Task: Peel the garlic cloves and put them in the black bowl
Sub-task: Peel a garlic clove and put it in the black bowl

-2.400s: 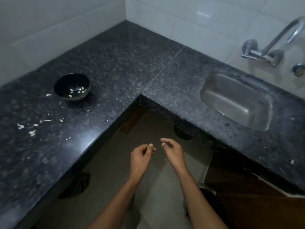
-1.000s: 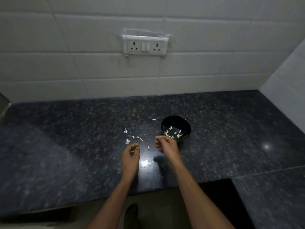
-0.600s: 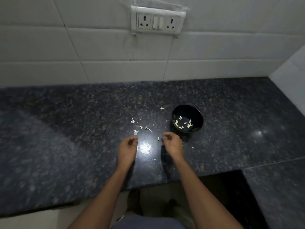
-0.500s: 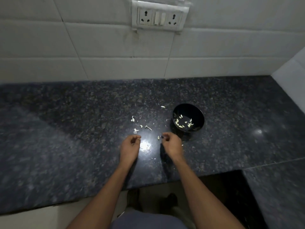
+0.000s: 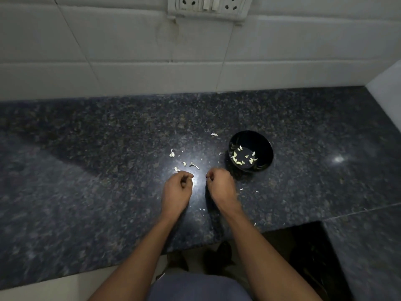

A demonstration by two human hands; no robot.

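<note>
Both hands over the tabletop (image 5: 108, 170) — left hand (image 5: 176, 191) and right hand (image 5: 221, 187) curled, grip contents impossible to tell — black bowl (image 5: 263, 148) just right.

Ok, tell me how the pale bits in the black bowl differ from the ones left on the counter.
The pieces in the black bowl lie bunched on its floor; the bits on the counter are strewn apart, left of the bowl. The bowl pieces look yellowish, the counter bits whiter. Both are small and pale.
</note>
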